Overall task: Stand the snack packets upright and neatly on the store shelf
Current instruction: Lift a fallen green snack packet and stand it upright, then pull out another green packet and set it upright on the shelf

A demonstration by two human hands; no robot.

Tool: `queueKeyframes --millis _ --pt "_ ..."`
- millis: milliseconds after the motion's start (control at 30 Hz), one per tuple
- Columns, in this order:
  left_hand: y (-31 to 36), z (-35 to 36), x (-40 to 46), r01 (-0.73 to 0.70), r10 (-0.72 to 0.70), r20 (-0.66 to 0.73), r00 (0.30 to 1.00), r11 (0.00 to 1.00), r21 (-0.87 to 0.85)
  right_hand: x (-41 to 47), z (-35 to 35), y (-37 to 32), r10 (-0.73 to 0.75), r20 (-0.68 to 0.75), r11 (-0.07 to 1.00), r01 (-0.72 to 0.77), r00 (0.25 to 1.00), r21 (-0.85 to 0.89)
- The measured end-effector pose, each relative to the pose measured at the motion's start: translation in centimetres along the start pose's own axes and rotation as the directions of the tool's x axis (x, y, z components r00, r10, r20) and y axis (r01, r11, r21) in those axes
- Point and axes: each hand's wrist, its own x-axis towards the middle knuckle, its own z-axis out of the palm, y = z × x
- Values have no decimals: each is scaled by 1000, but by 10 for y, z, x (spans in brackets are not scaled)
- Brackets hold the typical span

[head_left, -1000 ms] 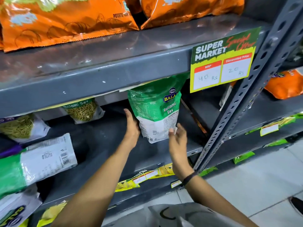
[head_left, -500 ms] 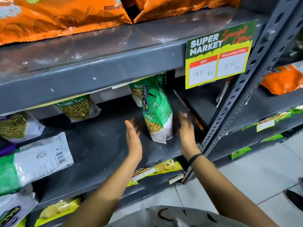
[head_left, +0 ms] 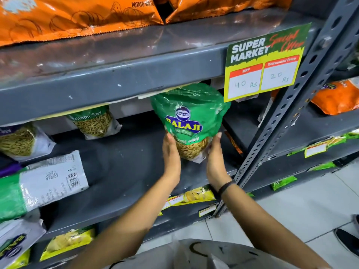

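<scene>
A green Ratlami Sev packet [head_left: 191,117] stands upright at the right end of the grey middle shelf [head_left: 124,171], its front label facing me. My left hand [head_left: 171,156] presses its lower left side and my right hand [head_left: 215,158] its lower right side. Two more sev packets [head_left: 95,123] [head_left: 19,140] stand at the back of the same shelf. A green and white packet [head_left: 44,183] lies flat at the left, its back with a barcode facing up.
Orange wafer packets [head_left: 77,14] lie on the shelf above. A price sign [head_left: 262,63] hangs from that shelf's front edge. The perforated upright post [head_left: 291,105] stands just right of my right hand. Yellow packets [head_left: 66,241] sit on the lower shelf. A white tiled floor lies at the right.
The green packet was side-on with both hands apart from it. It has turned front-on, and both hands have closed in on its lower sides.
</scene>
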Motion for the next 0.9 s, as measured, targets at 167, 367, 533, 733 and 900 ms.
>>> queueKeyframes --millis 167,367,533,733,900 --pt "-5 -4 -32 -32 30 -33 999 996 -84 39 -3 -11 80 20 986 -76 997 -147" --pt "0 -55 -43 72 -107 -246 963 986 -148 -26 -4 17 -281 -292 957 244 914 -157" --pt "9 -152 -54 120 -307 -554 774 930 -348 -79 61 40 -375 283 829 456 883 -323" --pt "29 -258 -61 289 -530 -416 739 807 -515 -49 280 37 -22 867 600 701 497 -386" --pt "42 -293 -52 321 -570 -315 759 748 -581 -55 394 77 468 830 189 883 303 -430"
